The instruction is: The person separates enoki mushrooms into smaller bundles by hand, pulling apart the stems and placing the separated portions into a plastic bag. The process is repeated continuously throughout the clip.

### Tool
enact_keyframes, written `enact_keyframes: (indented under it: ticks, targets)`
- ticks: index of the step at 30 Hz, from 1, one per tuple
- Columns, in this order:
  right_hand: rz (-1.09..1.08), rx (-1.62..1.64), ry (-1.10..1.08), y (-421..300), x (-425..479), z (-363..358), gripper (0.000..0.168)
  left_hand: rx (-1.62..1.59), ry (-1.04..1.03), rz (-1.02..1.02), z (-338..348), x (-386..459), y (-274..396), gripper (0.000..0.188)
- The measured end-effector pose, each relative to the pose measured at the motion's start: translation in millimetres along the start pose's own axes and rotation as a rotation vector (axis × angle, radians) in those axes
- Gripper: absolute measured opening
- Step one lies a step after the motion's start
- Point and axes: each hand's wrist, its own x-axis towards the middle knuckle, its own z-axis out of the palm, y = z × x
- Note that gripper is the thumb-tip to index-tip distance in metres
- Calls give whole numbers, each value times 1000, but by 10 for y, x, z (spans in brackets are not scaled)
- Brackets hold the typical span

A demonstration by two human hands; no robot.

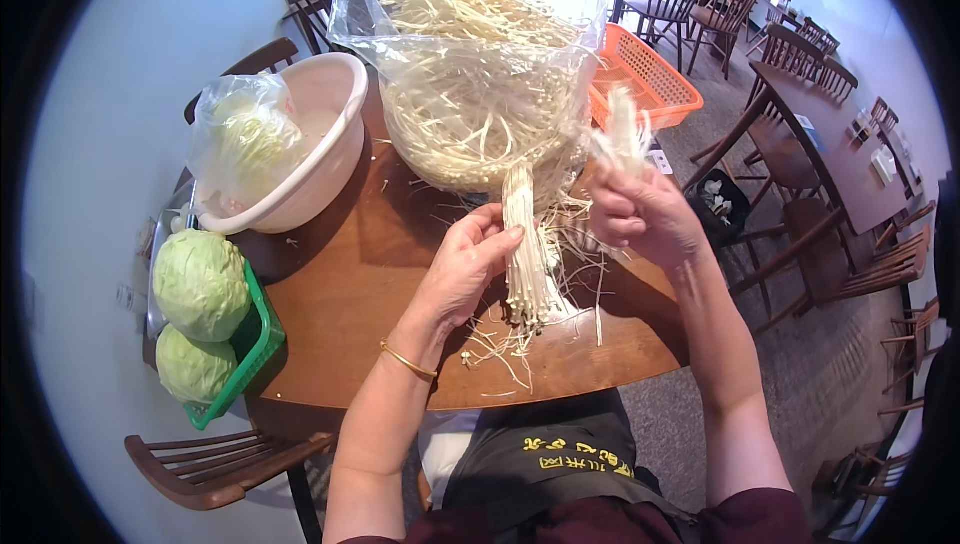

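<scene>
My left hand (469, 259) grips a bundle of enoki mushrooms (521, 244) between thumb and fingers. The bundle's caps point toward me and its stems lie against a large clear plastic bag (360, 8). Loose enoki mushrooms (480, 94) fill that bag to the top. Raised to the right of the bag, my right hand (641, 206) is closed around a pale, blurred tuft (626, 124), perhaps enoki stems or a plastic wrapper. Stray enoki strands (517, 353) lie scattered on the wooden table (360, 334) beneath both hands.
A white basin (330, 146) at left holds a bag of shredded vegetable (255, 131). Two cabbages (199, 285) rest in a green basket (255, 353) at the table's left edge. Behind the right hand is an orange basket (652, 83). A black bin (716, 203) and chairs (817, 251) stand rightward.
</scene>
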Motion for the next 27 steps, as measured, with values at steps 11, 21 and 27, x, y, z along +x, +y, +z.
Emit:
enact_keyframes:
  ticks: [11,21,27]
  targets:
    - [248,-394,72,207,20,168,16,-34,1,15,50,-33,64,34]
    - [99,96,-79,73,-7,18,30,73,-3,15,37,-20,32,37]
    - [-7,256,-163,9,19,-52,19,-6,9,-10,49,-26,42,39]
